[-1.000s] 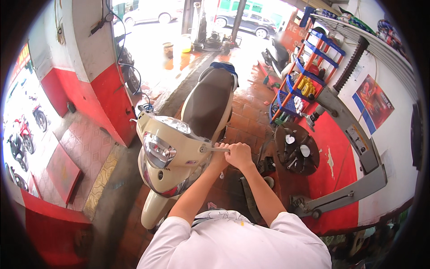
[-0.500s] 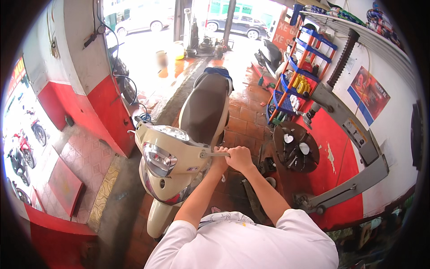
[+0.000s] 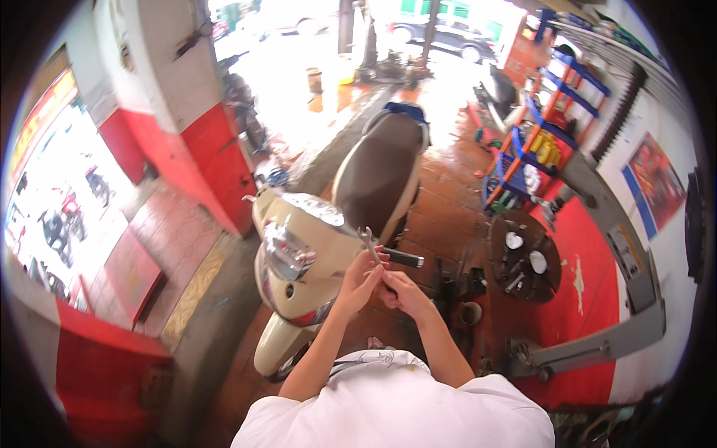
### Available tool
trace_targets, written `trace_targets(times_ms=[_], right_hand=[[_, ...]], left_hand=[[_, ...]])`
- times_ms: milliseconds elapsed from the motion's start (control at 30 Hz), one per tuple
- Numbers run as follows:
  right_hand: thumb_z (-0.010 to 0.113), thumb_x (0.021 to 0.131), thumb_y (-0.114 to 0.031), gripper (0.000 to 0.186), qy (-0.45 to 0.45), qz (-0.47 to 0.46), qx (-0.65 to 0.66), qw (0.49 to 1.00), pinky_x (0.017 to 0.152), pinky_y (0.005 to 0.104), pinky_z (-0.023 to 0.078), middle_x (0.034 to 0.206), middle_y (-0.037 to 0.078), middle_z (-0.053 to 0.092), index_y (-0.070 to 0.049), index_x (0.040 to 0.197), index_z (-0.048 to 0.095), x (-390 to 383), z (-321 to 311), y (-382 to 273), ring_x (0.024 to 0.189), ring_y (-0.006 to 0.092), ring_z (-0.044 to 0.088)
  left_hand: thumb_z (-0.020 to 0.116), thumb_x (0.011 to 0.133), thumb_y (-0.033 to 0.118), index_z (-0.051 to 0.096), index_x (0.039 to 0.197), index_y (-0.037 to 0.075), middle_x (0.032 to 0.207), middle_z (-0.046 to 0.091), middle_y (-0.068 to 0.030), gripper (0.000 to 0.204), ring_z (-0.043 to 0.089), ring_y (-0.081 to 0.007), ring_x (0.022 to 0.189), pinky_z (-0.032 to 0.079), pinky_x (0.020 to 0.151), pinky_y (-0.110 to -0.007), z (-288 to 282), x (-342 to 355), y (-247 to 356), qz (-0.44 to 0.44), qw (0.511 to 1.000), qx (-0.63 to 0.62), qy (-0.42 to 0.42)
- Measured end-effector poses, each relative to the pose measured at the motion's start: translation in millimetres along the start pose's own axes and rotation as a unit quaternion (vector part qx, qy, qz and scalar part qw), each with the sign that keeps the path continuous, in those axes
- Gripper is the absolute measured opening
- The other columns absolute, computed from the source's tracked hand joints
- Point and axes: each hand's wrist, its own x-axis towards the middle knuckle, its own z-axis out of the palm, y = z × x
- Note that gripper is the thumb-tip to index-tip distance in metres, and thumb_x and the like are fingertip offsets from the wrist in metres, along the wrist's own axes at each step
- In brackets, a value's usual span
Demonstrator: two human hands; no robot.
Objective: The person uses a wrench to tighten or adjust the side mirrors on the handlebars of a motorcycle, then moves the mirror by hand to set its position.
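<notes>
The left grip [image 3: 360,281] is narrowed around a steel wrench [image 3: 368,240], its fingers wrapped on the shank so that the forked head juts out past them, pointing away from the person and slightly left; holding it there probably keeps that end uncovered. The right grip [image 3: 408,293] meets the left at the wrench's lower end, its fingers curled, perhaps to steady or turn the tool, though I cannot tell whether they close on it or only touch. Just beyond both grips is the black handlebar end [image 3: 405,258] of a cream scooter [image 3: 328,250], whose front lies to the left of the left grip and whose brown seat [image 3: 385,168] stretches away beyond it. The scooter seems parked at this angle to leave standing room beside the bar. Well to the right of the right grip, a round dark tray [image 3: 543,230] bears loose tools, likely set there to be within easy reach. Farther off that way, a rack [image 3: 514,178] of blue shelves and orange posts stores yellow bottles [image 3: 547,149] upright, presumably to save floor space.
</notes>
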Motion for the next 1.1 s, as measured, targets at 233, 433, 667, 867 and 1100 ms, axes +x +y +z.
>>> trace_targets(times_ms=[233,433,667,867,1100], right_hand=[[0.039,0.108,-0.036,0.046,-0.217,0.132,0.066,0.965,0.045,0.0222,0.023,0.061,-0.005,0.036,0.002,0.103,0.064,28.3,19.0,43.0,0.049,0.0047,0.029],[0.041,0.108,-0.035,0.045,-0.206,0.087,-0.011,0.974,0.046,0.0215,0.022,0.06,-0.006,0.036,0.002,0.106,0.067,33.2,7.0,12.7,0.05,0.0031,0.027],[0.049,0.106,-0.029,0.028,-0.076,-0.024,0.021,0.997,0.045,0.0203,0.017,0.063,-0.012,0.033,-0.005,0.111,0.064,-18.8,-24.4,-3.0,0.052,0.0001,0.024],[0.051,0.105,-0.022,0.021,0.217,-0.104,0.104,0.965,0.045,0.0211,0.021,0.062,-0.01,0.034,-0.004,0.109,0.061,-130.7,-43.7,23.6,0.049,0.0003,0.028],[0.057,0.101,-0.024,0.025,0.452,-0.126,0.065,0.881,0.045,0.0206,0.025,0.059,-0.01,0.039,-0.011,0.08,0.052,-238.3,-98.3,77.9,0.05,0.0002,0.033]], left_hand=[[0.055,0.104,0.032,0.064,0.117,0.001,0.093,0.062,0.0011,0.034,0.057,-0.0068,0.085,0.047,0.077,-0.023,-63.3,-40.8,30.9,0.027,0.97,0.096,0.222],[0.059,0.102,0.024,0.064,0.117,0.002,0.092,0.063,0.0025,0.027,0.057,-0.0055,0.083,0.048,0.076,-0.023,-46.5,-44.9,41.8,-0.041,0.972,0.108,0.206],[0.067,0.094,0.009,0.066,0.113,0.001,0.095,0.068,-0.0011,0.021,0.06,-0.005,0.08,0.05,0.072,-0.022,-23.4,-32.1,17.5,-0.108,0.975,0.193,0.032],[0.068,0.095,0.01,0.066,0.114,0.0,0.091,0.066,-0.0001,0.022,0.06,-0.0048,0.082,0.049,0.072,-0.021,37.2,-28.0,-17.4,-0.167,0.964,0.124,-0.164],[0.067,0.096,0.012,0.066,0.111,-0.001,0.086,0.065,-0.0016,0.02,0.06,-0.005,0.076,0.05,0.068,-0.022,109.0,-35.0,-51.5,-0.199,0.922,0.124,-0.31]])
